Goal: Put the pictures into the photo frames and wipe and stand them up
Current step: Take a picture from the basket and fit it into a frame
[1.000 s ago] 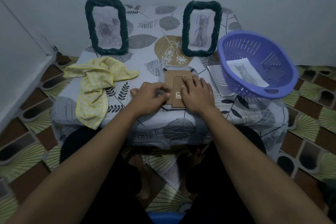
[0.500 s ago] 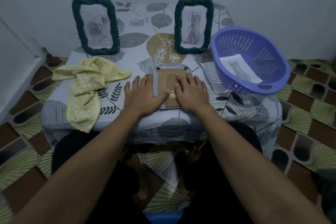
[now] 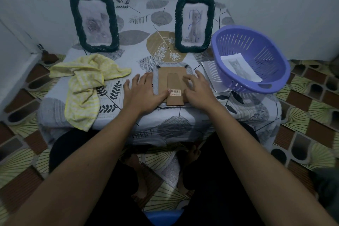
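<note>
The right hand (image 3: 199, 91) has slid toward 3 o'clock on the face-down frame (image 3: 174, 80) at 6 o'clock; the left hand (image 3: 142, 92) presses at 9 o'clock. Both lie flat, gripping nothing. Loose clips (image 3: 186, 66) could spill the picture on lifting.

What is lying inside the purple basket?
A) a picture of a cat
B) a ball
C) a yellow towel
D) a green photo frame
A: a paper cat picture lies inside the purple basket, while the yellow towel lies out on the table at the left.
</note>
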